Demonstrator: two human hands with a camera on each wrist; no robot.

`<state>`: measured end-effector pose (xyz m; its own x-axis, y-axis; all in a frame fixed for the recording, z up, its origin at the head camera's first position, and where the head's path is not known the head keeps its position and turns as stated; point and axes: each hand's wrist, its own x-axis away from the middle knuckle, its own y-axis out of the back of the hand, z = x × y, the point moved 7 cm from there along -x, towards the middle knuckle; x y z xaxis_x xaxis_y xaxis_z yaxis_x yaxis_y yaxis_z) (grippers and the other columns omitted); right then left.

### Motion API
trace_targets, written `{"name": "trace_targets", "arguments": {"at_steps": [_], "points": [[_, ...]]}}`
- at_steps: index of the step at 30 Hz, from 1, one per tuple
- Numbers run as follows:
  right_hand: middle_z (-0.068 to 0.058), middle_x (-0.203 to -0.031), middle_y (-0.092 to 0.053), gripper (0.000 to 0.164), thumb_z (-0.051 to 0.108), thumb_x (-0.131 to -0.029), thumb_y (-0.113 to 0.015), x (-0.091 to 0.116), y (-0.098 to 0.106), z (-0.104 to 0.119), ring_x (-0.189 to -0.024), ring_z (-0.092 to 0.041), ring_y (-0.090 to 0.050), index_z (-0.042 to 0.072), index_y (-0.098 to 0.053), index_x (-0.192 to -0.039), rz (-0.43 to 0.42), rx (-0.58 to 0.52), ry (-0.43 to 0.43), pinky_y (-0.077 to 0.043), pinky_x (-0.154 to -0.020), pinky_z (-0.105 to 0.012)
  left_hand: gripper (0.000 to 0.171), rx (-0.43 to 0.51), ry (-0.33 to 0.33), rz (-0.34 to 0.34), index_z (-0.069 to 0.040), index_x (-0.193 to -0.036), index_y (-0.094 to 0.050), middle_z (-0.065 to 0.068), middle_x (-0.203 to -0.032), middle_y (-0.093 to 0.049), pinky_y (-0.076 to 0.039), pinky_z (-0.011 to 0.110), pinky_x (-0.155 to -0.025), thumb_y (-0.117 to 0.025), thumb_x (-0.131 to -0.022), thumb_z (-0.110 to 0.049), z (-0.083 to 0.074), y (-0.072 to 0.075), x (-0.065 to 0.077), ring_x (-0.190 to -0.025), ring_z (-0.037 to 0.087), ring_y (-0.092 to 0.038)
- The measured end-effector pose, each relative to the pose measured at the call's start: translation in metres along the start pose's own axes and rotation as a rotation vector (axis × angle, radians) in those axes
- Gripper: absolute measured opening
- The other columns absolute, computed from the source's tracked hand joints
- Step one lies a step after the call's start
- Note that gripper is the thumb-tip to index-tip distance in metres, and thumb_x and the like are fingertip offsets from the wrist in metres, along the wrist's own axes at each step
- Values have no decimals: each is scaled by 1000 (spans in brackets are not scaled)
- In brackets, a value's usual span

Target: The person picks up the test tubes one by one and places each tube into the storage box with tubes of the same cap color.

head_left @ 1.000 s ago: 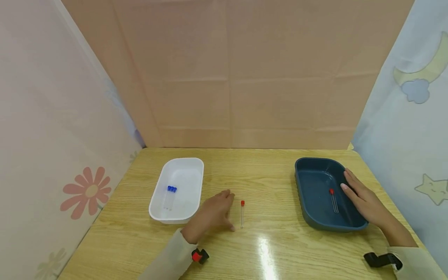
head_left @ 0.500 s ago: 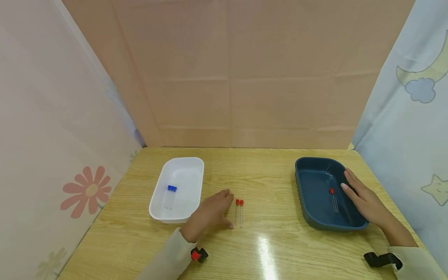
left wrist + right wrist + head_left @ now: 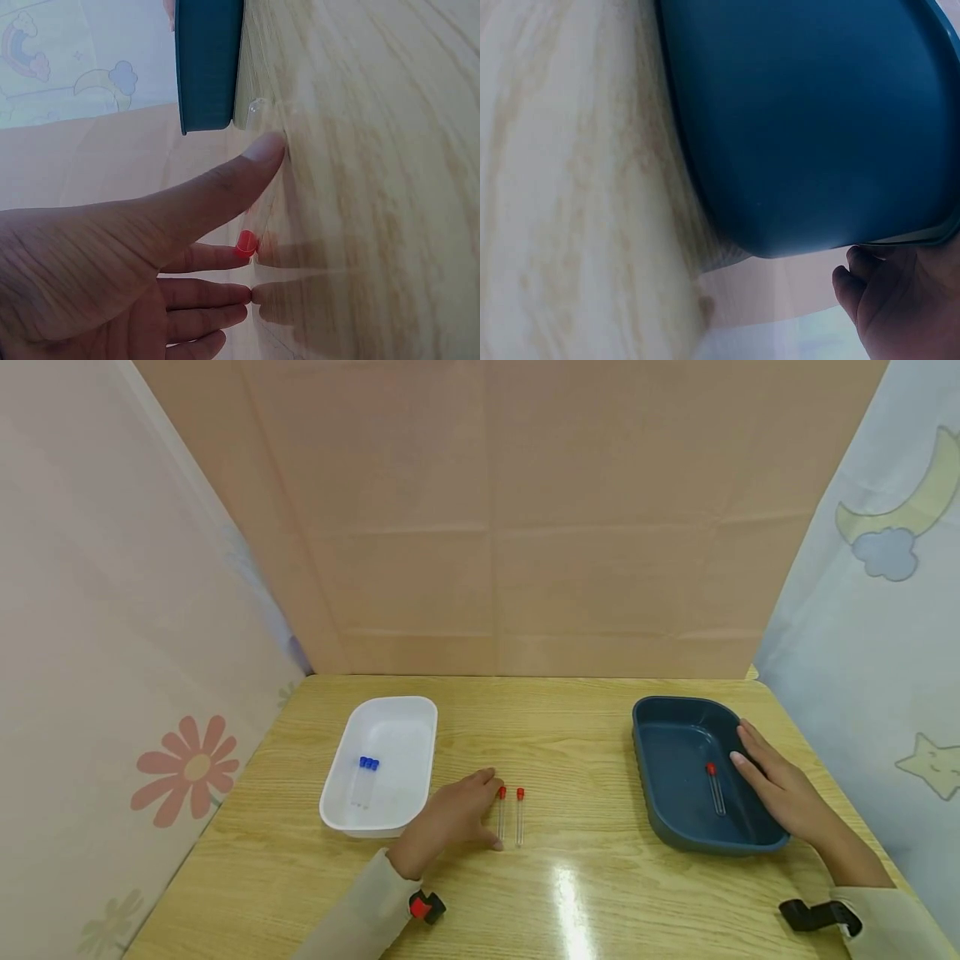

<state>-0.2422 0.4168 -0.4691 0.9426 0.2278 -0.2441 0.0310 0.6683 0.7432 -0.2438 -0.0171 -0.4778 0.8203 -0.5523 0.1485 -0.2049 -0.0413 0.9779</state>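
Observation:
My left hand rests low over the table beside two red-capped glass test tubes lying side by side. The nearer test tube lies between its thumb and fingertips, which are spread apart. In the left wrist view the index fingertip is right at the red cap, and the thumb overlaps part of the glass. A second test tube lies just to the right. My right hand holds the right rim of a dark blue basin, thumb over the inside. Another red-capped tube lies within.
At the left a white basin contains several blue-capped tubes. Both basins stand on a wooden table. A brown backdrop rises behind its far edge, with patterned curtains at both sides.
One red-capped tube showed at first; then two lay close together beside the left hand. The nearer has since shifted left, to the left fingertips. Both hands have stayed nearly still.

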Motion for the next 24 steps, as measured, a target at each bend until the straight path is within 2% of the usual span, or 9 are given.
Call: {"name": "trace_targets", "arguments": {"at_steps": [12,21,24], "points": [[-9,-168,4,61,19,-112,-38,0,0,1,-149,-8,7,6,-6,-162,6,-6,-10,7,-118,-21,92,27,-13,-4,-8,-149,-50,12,-157,-44,-47,42,-108,-83,-79,-57,1,-3,1,-143,26,-44],[-8,-168,4,61,19,-112,-38,0,0,1,-150,-11,7,6,-6,-162,5,-7,-13,9,-122,-30,91,35,-29,-30,-6,-148,-50,13,-156,-44,-45,41,-110,-81,-80,-58,0,-2,2,-143,26,-45],[-5,-169,4,62,21,-112,-39,-1,0,0,-151,-12,6,7,-6,-163,2,-5,-27,7,-120,-22,91,35,-34,-38,-6,-148,-50,14,-156,-45,-45,41,-110,-80,-80,-59,0,-2,3,-142,26,-46]]}}
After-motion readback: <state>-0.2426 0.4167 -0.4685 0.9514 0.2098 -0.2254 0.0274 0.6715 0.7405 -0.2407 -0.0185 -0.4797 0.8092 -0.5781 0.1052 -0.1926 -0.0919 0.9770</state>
